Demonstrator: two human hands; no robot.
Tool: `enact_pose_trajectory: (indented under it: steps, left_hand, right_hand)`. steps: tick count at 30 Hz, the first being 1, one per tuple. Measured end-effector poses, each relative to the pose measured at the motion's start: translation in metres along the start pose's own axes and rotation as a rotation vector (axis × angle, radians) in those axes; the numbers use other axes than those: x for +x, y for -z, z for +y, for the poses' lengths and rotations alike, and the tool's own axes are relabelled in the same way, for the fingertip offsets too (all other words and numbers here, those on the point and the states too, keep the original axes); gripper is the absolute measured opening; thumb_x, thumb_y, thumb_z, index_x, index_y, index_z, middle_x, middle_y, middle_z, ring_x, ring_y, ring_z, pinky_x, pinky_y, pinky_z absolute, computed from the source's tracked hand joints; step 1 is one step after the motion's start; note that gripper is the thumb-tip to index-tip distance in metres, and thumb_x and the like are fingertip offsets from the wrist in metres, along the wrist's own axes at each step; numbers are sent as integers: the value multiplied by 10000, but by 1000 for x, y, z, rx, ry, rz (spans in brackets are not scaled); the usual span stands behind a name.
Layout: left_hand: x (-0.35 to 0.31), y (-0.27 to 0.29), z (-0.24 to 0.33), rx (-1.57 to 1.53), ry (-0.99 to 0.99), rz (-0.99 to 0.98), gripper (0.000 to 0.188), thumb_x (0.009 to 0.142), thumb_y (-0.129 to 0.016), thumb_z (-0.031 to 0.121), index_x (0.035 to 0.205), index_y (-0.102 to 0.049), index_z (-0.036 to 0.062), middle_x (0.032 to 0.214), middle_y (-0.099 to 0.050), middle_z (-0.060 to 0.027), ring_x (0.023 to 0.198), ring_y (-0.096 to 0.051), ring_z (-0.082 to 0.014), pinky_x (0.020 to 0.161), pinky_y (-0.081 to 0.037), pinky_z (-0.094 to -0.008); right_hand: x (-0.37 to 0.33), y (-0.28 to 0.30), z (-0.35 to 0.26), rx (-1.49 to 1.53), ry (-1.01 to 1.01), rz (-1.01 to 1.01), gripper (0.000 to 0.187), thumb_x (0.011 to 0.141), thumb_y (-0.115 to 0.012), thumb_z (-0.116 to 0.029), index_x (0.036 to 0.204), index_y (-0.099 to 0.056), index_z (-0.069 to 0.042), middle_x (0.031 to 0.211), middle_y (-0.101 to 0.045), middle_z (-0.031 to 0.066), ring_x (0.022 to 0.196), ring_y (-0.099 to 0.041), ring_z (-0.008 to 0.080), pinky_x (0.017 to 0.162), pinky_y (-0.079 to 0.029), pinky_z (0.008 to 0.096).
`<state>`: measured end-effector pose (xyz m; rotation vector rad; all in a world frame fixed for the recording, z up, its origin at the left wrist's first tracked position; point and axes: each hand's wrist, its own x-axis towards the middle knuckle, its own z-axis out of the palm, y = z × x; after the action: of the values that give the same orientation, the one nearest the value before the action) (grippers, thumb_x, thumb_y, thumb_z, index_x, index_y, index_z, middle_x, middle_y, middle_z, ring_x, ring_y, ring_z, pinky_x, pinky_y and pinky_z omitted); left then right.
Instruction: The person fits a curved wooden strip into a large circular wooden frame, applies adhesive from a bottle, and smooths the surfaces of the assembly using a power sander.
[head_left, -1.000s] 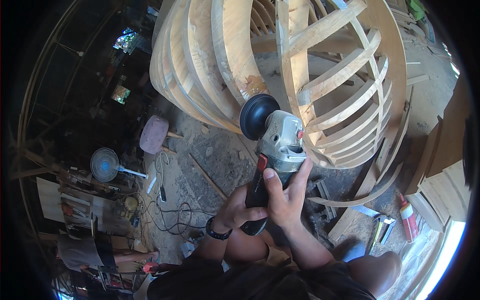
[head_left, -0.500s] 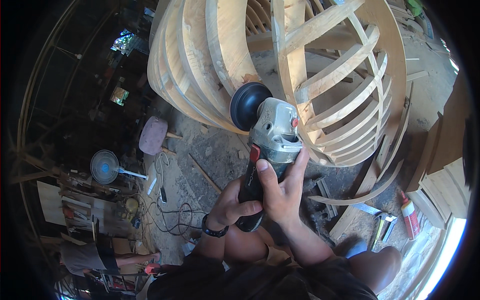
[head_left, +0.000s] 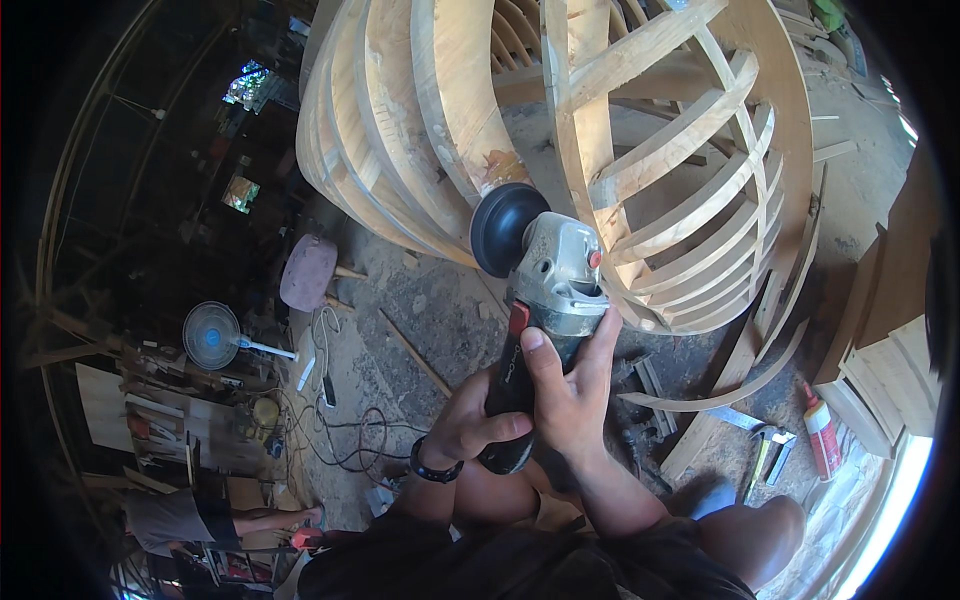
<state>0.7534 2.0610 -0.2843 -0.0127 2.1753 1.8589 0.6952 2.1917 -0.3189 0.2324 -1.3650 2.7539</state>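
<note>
An angle grinder (head_left: 555, 265) with a silver head and dark body is held in both my hands. My left hand (head_left: 465, 425), with a dark band at its wrist, wraps the rear of the body. My right hand (head_left: 575, 385) grips farther forward, thumb along the body just behind the metal head. The round black disc (head_left: 505, 230) on the grinder is at the lower end of a curved wooden rib (head_left: 455, 90); whether they touch I cannot tell. A reddish-brown patch (head_left: 503, 168) shows on the rib just above the disc. The rib belongs to a large wooden frame (head_left: 700, 215).
To the left stand a pink-topped stool (head_left: 308, 272) and a fan (head_left: 211, 335); cables (head_left: 365, 440) lie across the floor. On the right are a hammer (head_left: 768, 445), a red-and-white bottle (head_left: 822, 438) and curved wood strips (head_left: 755, 375). Another person (head_left: 180, 520) is at lower left.
The grinder and both hands have shifted slightly down and to the right. More of the reddish-brown patch on the rib now shows above the disc.
</note>
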Motion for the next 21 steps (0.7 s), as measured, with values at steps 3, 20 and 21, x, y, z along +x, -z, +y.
enact_pose_trajectory:
  steps: [3,20,21]
  left_hand:
    - [-2,2,1,-29,-9,-1,715,824,-737,375,1339,-459,-34,1150,-598,-70,1047,-571,-146,920,-457,-297]
    - [-11,5,3,-78,79,-68,743,822,-731,388,1346,-431,-45,1134,-593,-69,1008,-575,-134,890,-464,-280]
    - [-11,4,5,-91,72,-63,743,820,-732,390,1344,-431,-44,1132,-592,-70,1004,-575,-132,885,-465,-278]
  right_hand:
    - [3,1,-1,-24,12,-21,794,915,-671,-217,1456,-168,75,1297,-481,244,1202,-511,283,1040,-391,397]
    - [-8,0,4,83,-46,57,732,910,-653,-217,1446,-225,39,1288,-476,192,1200,-477,239,1057,-356,375]
    - [-6,0,2,100,-44,43,732,909,-651,-212,1447,-223,39,1285,-478,193,1195,-480,238,1055,-358,375]
